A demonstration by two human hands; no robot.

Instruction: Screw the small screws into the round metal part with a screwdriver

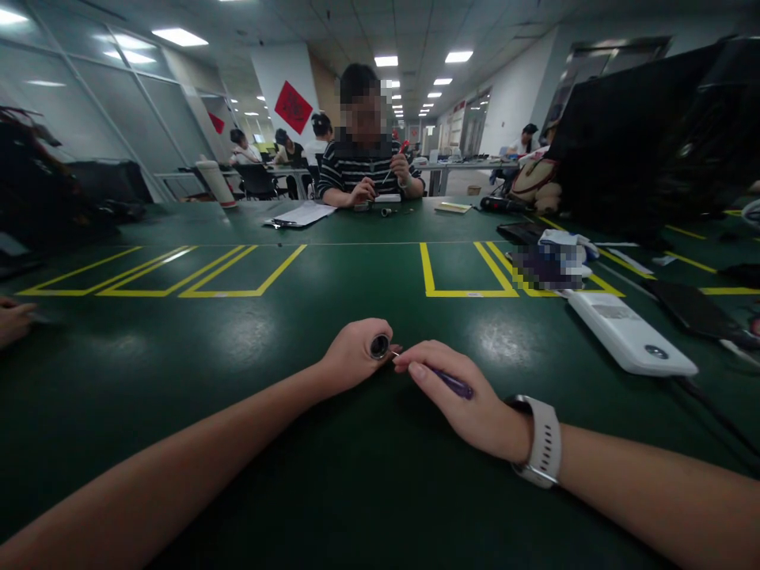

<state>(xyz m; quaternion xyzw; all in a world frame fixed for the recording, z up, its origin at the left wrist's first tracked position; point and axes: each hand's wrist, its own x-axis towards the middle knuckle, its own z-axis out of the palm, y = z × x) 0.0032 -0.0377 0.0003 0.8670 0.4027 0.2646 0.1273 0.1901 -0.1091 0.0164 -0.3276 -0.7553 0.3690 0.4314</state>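
Note:
My left hand (354,355) is curled into a fist round a small round black and silver part (379,346), held just above the green table (237,372). My right hand (469,400) grips a thin purple-handled screwdriver (452,384), its tip pointing at the round part. The two hands almost touch near the table's middle. A white watch (541,443) sits on my right wrist.
A white oblong device (629,332) lies to the right with a cable. Yellow tape boxes (463,273) mark the table further back. Across the table a person in a striped shirt (362,166) works with a red tool. Another person's hand (15,321) rests at the left edge. Dark monitors (641,134) stand right.

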